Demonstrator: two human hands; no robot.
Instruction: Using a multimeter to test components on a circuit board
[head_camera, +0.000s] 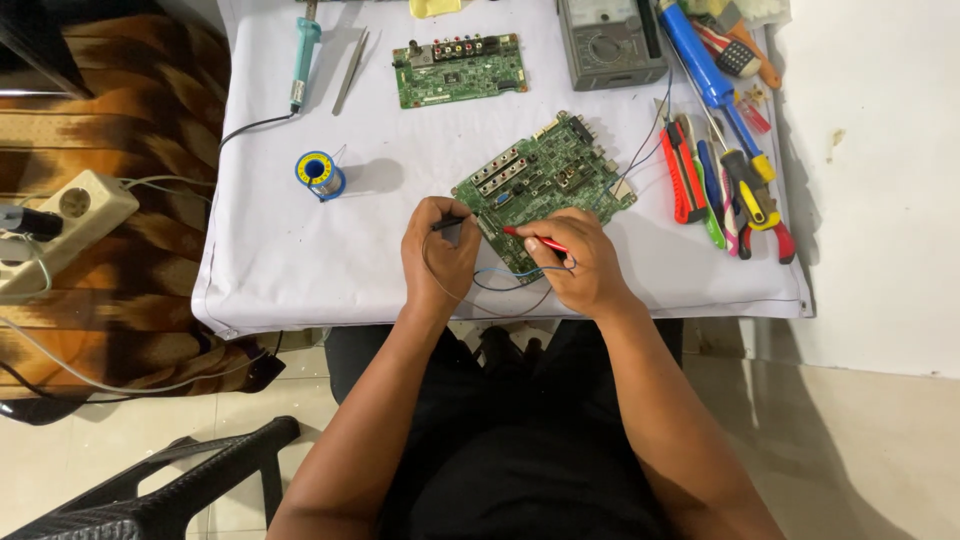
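Here the green circuit board (545, 185) lies tilted near the desk's (300, 250) front edge, just beyond both hands. The left hand (437, 255) pinches a black probe (450, 223) at its near-left corner; the right hand (585, 262) grips a red probe (535, 240) touching its near edge.

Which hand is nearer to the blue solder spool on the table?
Left. The left hand, holding a black probe, sits just right of the solder spool; the right hand, with the red probe, lies farther right, at the large circuit board.
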